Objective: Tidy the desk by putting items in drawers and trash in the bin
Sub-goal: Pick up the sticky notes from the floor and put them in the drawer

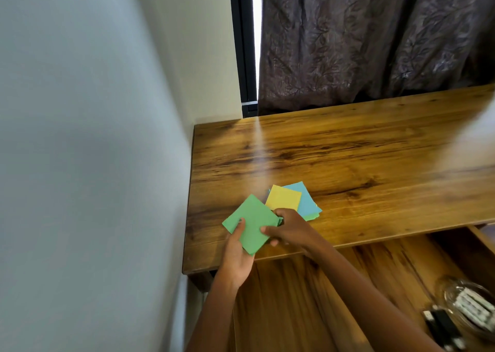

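Drawer [308,298]: pulled out at 6 o'clock, holding a glass dish [471,308] and blurred dark items.
Left hand [237,255]: grips green paper [251,224].
Right hand [290,228]: pinches it too.
Desk [348,150]: yellow paper [284,197] and blue paper [306,200] at 1 o'clock of green.
Writing: none legible.

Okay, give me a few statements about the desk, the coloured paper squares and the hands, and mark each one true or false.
1. Both hands hold the green paper square. True: the left hand grips its lower edge, the right hand its right side.
2. The yellow paper square lies on top of the blue paper square. True.
3. The drawer under the desk is shut. False: it is pulled open.
4. The open drawer holds nothing. False: a clear glass dish sits in it at the lower right.
5. A curtain hangs behind the desk. True.
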Demonstrator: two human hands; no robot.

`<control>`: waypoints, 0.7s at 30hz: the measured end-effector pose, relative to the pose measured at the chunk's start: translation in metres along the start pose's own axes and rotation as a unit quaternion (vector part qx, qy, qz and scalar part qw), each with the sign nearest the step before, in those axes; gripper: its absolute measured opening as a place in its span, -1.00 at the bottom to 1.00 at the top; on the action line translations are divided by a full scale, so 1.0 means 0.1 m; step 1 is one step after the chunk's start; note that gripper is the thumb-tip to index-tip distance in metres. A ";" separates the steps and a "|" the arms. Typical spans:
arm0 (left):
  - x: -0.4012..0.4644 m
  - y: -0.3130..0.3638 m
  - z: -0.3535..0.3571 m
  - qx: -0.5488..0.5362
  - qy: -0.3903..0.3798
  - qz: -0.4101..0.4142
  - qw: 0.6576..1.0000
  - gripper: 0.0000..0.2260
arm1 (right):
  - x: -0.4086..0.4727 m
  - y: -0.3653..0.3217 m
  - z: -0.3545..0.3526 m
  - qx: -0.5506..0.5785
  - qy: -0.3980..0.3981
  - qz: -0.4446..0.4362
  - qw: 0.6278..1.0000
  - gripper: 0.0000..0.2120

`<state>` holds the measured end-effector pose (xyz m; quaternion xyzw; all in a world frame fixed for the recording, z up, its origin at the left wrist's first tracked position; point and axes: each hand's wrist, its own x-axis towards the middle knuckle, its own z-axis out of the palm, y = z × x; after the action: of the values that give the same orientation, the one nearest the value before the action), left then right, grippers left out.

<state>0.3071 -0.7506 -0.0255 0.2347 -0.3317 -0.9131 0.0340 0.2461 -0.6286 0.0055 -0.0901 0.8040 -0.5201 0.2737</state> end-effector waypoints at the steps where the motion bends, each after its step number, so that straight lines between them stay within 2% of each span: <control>1: 0.01 -0.01 -0.01 0.005 0.017 -0.006 1.000 -0.78 | 0.02 0.03 -0.01 -0.036 0.003 -0.003 0.999 -0.75; 3: 0.03 -0.03 -0.01 0.013 0.048 -0.016 0.999 -0.81 | 0.09 0.06 -0.08 -0.104 0.078 -0.015 0.991 -0.77; 5: 0.04 -0.04 -0.01 0.014 0.068 -0.027 0.997 -0.87 | 0.16 0.08 -0.17 -0.164 0.195 -0.036 0.966 -0.77; 7: 0.03 -0.03 -0.02 0.009 0.074 -0.035 0.997 -0.90 | 0.26 0.09 -0.25 -0.232 0.255 -0.056 0.937 -0.62; 11: 0.04 -0.03 -0.01 0.017 0.075 -0.035 0.996 -0.87 | 0.38 0.11 -0.30 -0.335 0.182 -0.001 0.925 -0.20; 16: 0.06 -0.02 -0.04 0.019 0.072 -0.040 0.996 -0.79 | 0.41 0.16 -0.25 -0.377 0.225 -0.025 0.898 -0.18; 21: 0.09 -0.03 -0.05 0.014 0.077 -0.046 0.996 -0.75 | 0.39 0.15 -0.28 -0.322 0.237 0.016 0.916 -0.09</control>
<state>0.3021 -0.7532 -0.0346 0.3197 -0.3300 -0.8881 0.0138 0.2009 -0.6164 -0.0125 -0.0348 0.9706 -0.2348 0.0392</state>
